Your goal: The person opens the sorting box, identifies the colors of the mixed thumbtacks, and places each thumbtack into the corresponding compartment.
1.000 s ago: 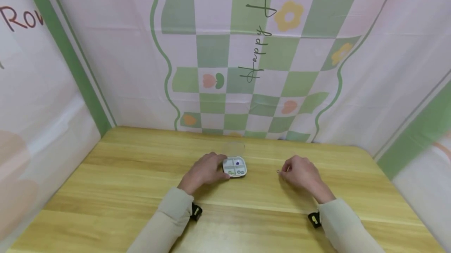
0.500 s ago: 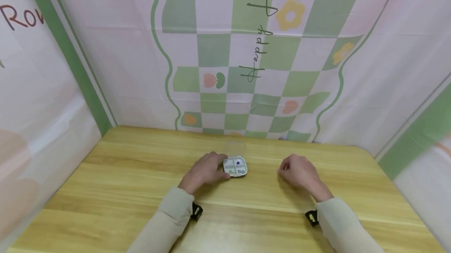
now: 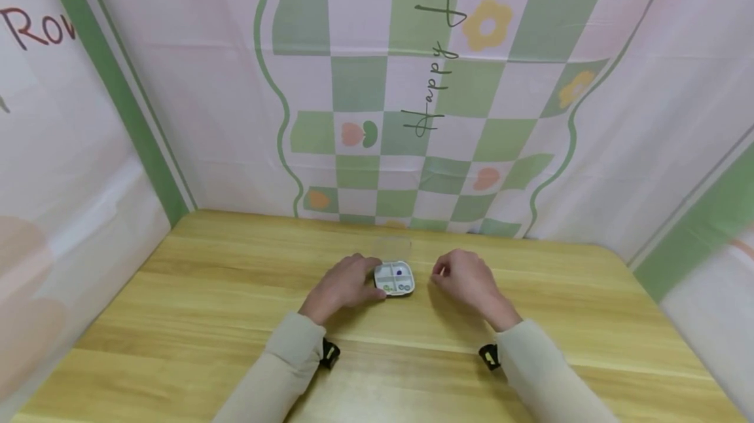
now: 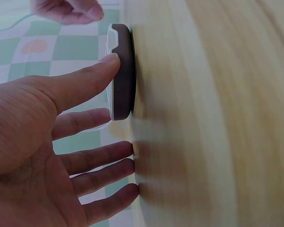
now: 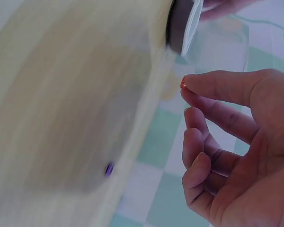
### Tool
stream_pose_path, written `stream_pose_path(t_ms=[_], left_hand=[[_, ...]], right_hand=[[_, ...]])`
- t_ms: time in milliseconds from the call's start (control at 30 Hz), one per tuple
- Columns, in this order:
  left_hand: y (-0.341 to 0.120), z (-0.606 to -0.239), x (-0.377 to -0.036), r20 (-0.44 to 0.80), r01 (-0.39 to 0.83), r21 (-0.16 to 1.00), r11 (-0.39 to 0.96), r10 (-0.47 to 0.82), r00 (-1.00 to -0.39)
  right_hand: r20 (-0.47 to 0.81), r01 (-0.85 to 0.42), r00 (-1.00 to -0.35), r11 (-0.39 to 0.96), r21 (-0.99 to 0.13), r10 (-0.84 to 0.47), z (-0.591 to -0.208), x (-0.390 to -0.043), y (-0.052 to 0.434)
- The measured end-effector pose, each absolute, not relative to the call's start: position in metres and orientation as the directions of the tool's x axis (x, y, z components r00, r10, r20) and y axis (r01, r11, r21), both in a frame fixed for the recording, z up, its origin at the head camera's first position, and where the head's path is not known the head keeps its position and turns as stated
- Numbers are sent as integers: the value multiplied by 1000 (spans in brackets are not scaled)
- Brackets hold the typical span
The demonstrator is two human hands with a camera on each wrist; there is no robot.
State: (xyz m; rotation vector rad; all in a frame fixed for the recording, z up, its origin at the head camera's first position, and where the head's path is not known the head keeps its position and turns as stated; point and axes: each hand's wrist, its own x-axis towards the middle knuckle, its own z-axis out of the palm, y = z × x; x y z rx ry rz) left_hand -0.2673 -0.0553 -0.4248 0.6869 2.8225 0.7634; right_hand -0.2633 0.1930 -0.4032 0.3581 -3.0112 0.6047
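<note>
A small pill box with a dark base and four-part white tray sits on the table, its clear lid folded back. My left hand holds its left side between thumb and index finger; the other fingers are spread, tips at the tabletop. Inside are a dark blue piece at far right, green pieces at near left and pale grey rings at near right. Just right of the box, my right hand pinches a tiny orange-red piece between thumb and index finger.
A small purple ring-like piece lies on the wooden table in the right wrist view. Behind the table's far edge hangs a checked cloth, with pale cloth on both sides.
My right hand has moved left toward the pill box, carrying the tiny piece in its fingertips. The left hand and box have stayed in place.
</note>
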Motion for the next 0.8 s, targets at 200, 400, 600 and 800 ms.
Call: stream_pose_path(t_ms=[200, 400, 600, 800], left_hand=[[-56, -425, -268, -16, 389, 502, 772, 458, -889], [-56, -427, -270, -9, 401, 489, 774, 465, -885], [-56, -429, -272, -7, 412, 487, 770, 475, -880], [-56, -426, -273, -20, 417, 472, 777, 483, -876]], right_hand=[[114, -262, -965, 882, -391, -236, -403, -266, 164], [131, -286, -958, 871, -400, -255, -403, -268, 140], [137, -294, -956, 860, -417, -260, -407, -272, 125], [100, -265, -964, 861, -435, -246, -410, -276, 117]])
